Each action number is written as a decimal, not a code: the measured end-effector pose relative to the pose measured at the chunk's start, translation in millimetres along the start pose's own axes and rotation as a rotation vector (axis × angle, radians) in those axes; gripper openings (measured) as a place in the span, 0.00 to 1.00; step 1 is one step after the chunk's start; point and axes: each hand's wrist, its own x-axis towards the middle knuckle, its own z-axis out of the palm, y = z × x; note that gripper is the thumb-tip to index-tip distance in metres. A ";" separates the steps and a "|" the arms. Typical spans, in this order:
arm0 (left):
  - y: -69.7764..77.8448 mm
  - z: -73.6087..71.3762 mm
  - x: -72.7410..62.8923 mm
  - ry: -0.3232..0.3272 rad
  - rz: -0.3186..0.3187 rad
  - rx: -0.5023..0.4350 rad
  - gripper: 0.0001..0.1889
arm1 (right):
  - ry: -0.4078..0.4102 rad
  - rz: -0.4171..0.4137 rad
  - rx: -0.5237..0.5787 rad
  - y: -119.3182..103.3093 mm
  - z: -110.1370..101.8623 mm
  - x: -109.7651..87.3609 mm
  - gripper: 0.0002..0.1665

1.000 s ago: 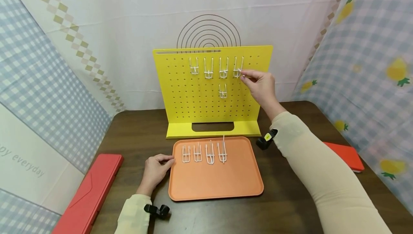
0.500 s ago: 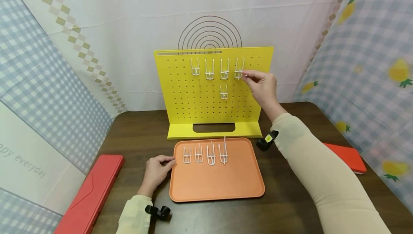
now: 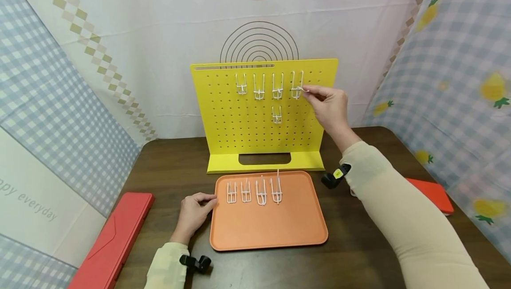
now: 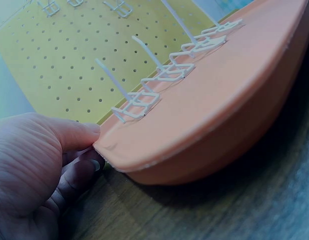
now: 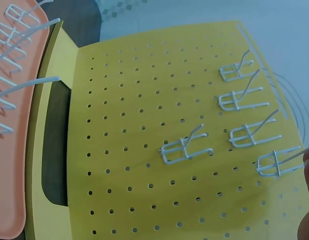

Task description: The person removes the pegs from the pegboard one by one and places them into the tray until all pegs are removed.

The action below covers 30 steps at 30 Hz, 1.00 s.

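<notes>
My right hand [image 3: 330,108] pinches the protruding prong of a white wire pegboard hook [image 3: 296,88], the rightmost in the top row on the yellow pegboard [image 3: 239,129]. The right wrist view shows this hook [image 5: 277,164] lying flat along the board, its prong tip between my fingertips. Three more hooks hang in that row, and a shorter hook [image 3: 277,116] hangs below. With thumb and fingers, my left hand [image 3: 193,214] pinches the left rim of the orange tray [image 3: 267,231]. Several white wire hooks [image 4: 139,102] lie in a row on the tray, prongs up.
The pegboard stands upright on its flat yellow foot [image 3: 307,162], just behind the tray. A red case [image 3: 113,240] lies at the left of the dark wooden table [image 3: 171,156]. Another red object [image 3: 433,195] lies at the right, beyond my forearm. Patterned cloth hangs around the table.
My right hand has shifted slightly right and outward along the hook's prong, its wrist moving with it. The left hand stays on the tray rim, and the hooks stay in place.
</notes>
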 end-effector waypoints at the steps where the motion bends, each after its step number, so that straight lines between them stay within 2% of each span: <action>1: 0.2 -0.2 0.0 0.002 -0.002 -0.001 0.05 | 0.004 -0.008 0.005 -1.4 -1.1 -0.7 0.12; 5: -0.5 0.1 -0.2 0.005 -0.001 0.005 0.05 | 0.010 -0.061 -0.003 -5.2 -7.0 -8.1 0.10; 10: -1.3 0.4 -0.2 0.005 -0.008 0.002 0.05 | -0.016 -0.104 -0.015 -3.9 -17.2 -32.5 0.10; 16: -1.9 0.9 -0.3 0.007 -0.004 -0.002 0.04 | -0.043 -0.097 -0.004 0.8 -28.6 -72.9 0.11; 22: -2.2 1.9 -0.5 -0.002 -0.010 -0.007 0.04 | -0.062 -0.086 -0.057 -12.7 -37.0 -113.9 0.10; 26: -2.6 1.8 -0.2 0.000 -0.011 -0.002 0.04 | -0.052 -0.071 -0.080 -13.2 -37.6 -134.5 0.09; 30: -2.5 1.3 0.3 0.004 -0.010 0.003 0.05 | -0.030 -0.053 -0.043 -6.2 -34.2 -150.9 0.08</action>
